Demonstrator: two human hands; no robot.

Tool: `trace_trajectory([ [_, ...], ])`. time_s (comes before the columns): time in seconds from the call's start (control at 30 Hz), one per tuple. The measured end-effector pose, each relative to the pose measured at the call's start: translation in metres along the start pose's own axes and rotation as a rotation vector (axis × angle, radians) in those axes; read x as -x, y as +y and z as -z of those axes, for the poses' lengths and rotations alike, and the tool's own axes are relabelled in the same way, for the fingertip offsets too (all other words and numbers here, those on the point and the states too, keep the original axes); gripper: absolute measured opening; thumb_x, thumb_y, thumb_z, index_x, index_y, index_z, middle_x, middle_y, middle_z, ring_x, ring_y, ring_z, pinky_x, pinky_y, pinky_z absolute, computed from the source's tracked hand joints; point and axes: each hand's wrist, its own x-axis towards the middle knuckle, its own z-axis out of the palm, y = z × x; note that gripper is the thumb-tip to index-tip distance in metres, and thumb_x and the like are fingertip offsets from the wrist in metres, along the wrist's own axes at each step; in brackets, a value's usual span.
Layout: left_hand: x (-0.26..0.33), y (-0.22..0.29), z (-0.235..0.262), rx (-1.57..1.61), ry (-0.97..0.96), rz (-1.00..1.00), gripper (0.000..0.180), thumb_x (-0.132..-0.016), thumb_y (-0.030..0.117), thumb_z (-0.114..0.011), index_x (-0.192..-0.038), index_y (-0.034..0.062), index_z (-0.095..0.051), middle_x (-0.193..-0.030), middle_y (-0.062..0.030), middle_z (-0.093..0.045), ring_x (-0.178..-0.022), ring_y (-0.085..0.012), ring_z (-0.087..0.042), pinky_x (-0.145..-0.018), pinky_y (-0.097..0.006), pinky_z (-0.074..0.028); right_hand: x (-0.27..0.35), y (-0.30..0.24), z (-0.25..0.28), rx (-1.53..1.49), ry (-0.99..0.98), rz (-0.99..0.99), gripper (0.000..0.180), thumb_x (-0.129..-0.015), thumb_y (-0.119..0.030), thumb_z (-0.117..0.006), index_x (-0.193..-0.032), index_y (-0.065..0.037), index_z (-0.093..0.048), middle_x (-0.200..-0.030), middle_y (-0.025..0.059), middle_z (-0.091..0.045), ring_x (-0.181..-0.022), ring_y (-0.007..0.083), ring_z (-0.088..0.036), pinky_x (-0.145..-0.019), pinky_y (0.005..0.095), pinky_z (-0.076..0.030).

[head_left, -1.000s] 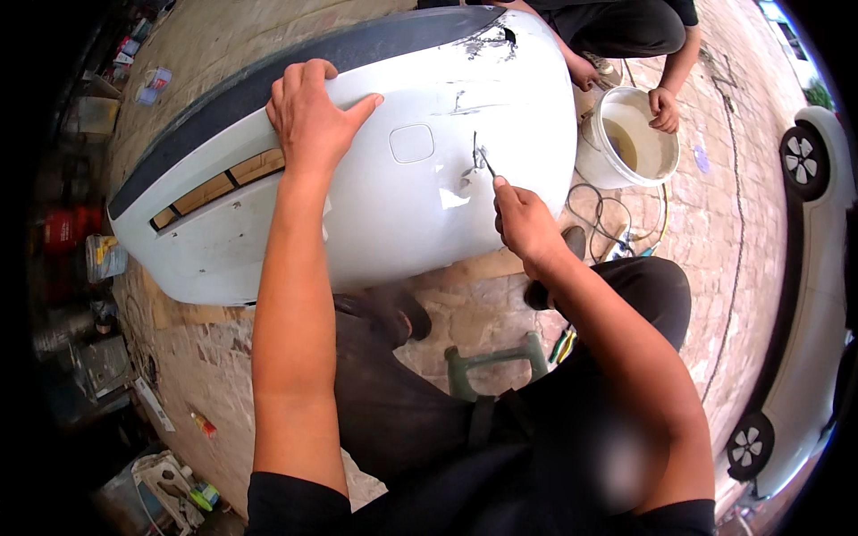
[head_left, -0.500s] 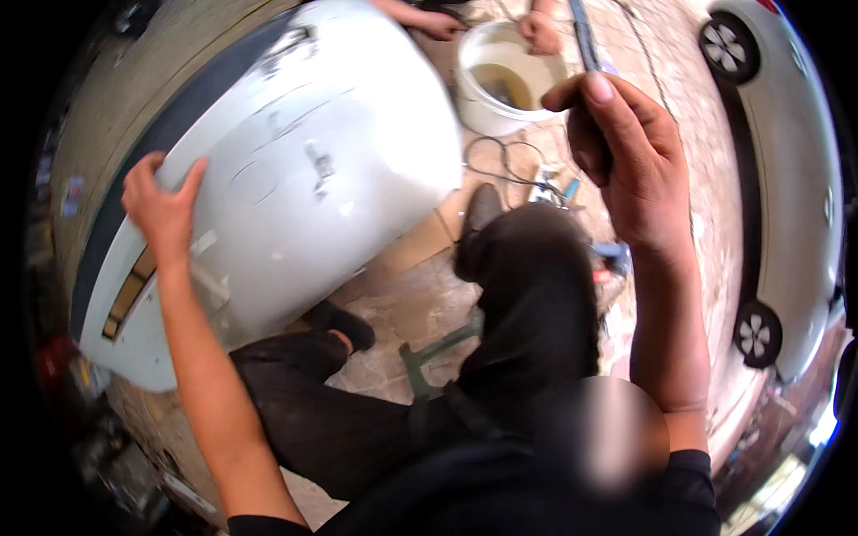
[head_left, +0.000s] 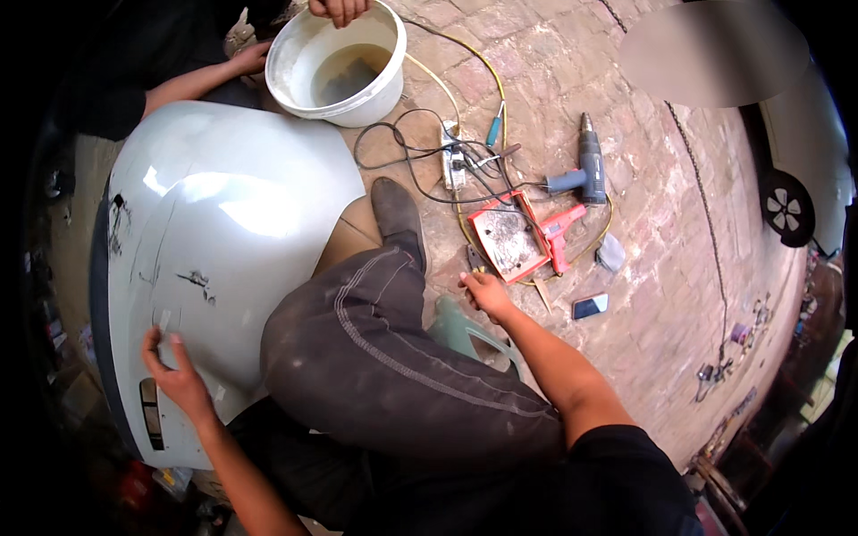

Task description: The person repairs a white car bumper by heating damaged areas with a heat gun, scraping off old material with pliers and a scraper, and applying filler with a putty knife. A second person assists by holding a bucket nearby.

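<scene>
A scuffed white car bumper (head_left: pixel 241 259) lies along my left side, with dark scrapes and pencil-like lines on its surface. Over its near part is my left hand (head_left: pixel 183 380), fingers apart and holding nothing; whether the fingertips touch is unclear. My right hand (head_left: pixel 487 297) is low over the paving, right of my knee, its fingers curled in. At its fingertips shows a small dark tool with yellowish parts (head_left: pixel 477 260), too small to name. What lies inside those fingers is hidden.
A co-worker's hands (head_left: pixel 340 9) are at a white bucket (head_left: pixel 384 98) of murky water. Beside my right hand are a red-rimmed tray (head_left: pixel 509 241), a red tool (head_left: pixel 556 239), a heat gun (head_left: pixel 590 165), a phone (head_left: pixel 590 306), cables and a power strip (head_left: pixel 452 156). A green stool (head_left: pixel 456 326) is under me.
My right hand has dropped from raised, pinching a dark flat strip, to near the ground; that strip is no longer plainly visible. My left hand has loosened from the bumper's edge. The view has turned right.
</scene>
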Motion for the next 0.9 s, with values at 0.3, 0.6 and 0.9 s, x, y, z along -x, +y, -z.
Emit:
trace_trajectory([
  [0.3,0.134,0.102,-0.053,0.443,-0.721,0.442,0.027,-0.09,0.015,-0.072,-0.112,0.0007,-0.065,-0.115,-0.0156,-0.068,-0.114,-0.0259,-0.064,-0.101,-0.041,-0.049,-0.1,-0.154,0.051,0.875,0.726,0.784,0.026,-0.098,-0.019,-0.064,-0.116,-0.001,-0.063,-0.118,0.0254,-0.065,-0.11,0.045,-0.062,-0.095,0.0531,-0.049],
  [0.6,0.108,0.098,-0.034,0.304,-0.698,0.227,0.042,-0.093,0.009,-0.078,-0.132,0.0026,-0.065,-0.119,-0.011,-0.066,-0.105,-0.0236,-0.068,-0.099,-0.036,-0.052,-0.324,-0.21,0.214,0.907,0.587,0.498,0.054,-0.101,-0.046,-0.062,-0.127,0.001,-0.072,-0.123,0.0255,-0.074,-0.117,0.0416,-0.071,-0.101,0.0494,-0.054],
  [0.9,0.1,0.018,0.057,0.627,-0.177,0.736,0.037,-0.103,0.014,-0.069,-0.136,-0.0013,-0.062,-0.127,-0.0086,-0.07,-0.113,-0.0158,-0.066,-0.103,-0.032,-0.051,-0.165,-0.249,0.176,-0.095,0.834,0.719,0.037,-0.102,-0.031,-0.071,-0.123,0.0,-0.069,-0.088,0.0021,-0.06,-0.075,0.0106,-0.052,-0.066,0.028,-0.043],
])
